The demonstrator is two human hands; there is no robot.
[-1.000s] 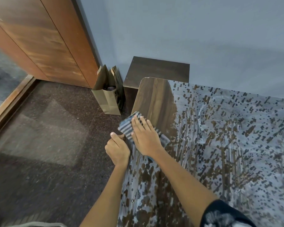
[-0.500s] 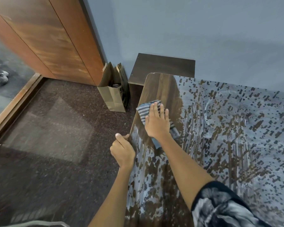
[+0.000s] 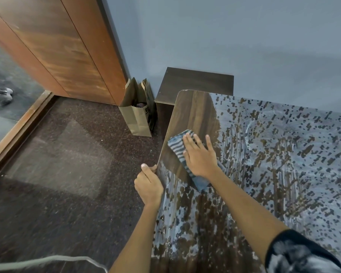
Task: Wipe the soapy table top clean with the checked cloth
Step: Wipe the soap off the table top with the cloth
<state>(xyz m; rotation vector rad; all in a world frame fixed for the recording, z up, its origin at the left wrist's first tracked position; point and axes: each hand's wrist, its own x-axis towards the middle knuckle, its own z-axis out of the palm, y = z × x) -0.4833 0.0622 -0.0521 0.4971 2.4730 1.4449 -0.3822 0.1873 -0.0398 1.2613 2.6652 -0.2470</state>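
Note:
The dark wood table top [image 3: 195, 113] is bare at its far left corner, while pale soapy foam in streaks and blotches [image 3: 274, 154] covers the rest. The blue-and-white checked cloth [image 3: 177, 148] lies flat on the table near the left edge. My right hand [image 3: 200, 156] presses down on the cloth with fingers spread, hiding its middle. A fold of the cloth sticks out under my wrist. My left hand [image 3: 149, 184] is closed around the table's left edge, thumb on top.
A brown paper bag [image 3: 139, 115] stands on the dark carpet beside a low dark cabinet [image 3: 197, 81] against the blue wall. A wooden door [image 3: 63, 48] is at the back left. A grey cable [image 3: 47, 261] lies at the bottom left.
My right hand slid the cloth away from me along the left edge, then a little back toward me. The wiped bare strip at the corner has grown. My left hand stays on the edge.

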